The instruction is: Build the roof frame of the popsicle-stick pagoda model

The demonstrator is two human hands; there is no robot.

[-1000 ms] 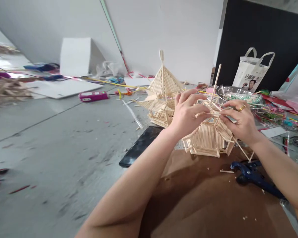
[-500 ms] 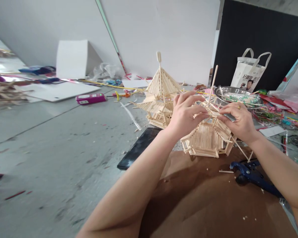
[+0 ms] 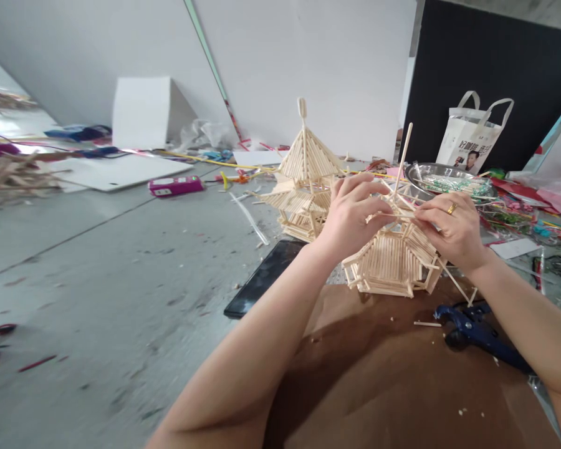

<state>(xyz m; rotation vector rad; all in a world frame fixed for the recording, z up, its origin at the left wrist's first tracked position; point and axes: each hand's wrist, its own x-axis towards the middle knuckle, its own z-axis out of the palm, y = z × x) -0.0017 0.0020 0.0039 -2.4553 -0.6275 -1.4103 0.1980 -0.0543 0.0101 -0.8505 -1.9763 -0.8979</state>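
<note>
Pale, diffuse light fills the scene, brightening the white panel (image 3: 308, 68), while the black panel (image 3: 486, 56) stays dark. A soft shadow spreads over the brown sheet (image 3: 393, 380) (deepest beside the left forearm (image 3: 257, 355)), and the metal bowl (image 3: 412, 177) glints. The stick model (image 3: 386, 268) looks fairly crisp; the wood pile (image 3: 16, 181), far left, is smeared, and shapes stretch toward the edges.
</note>
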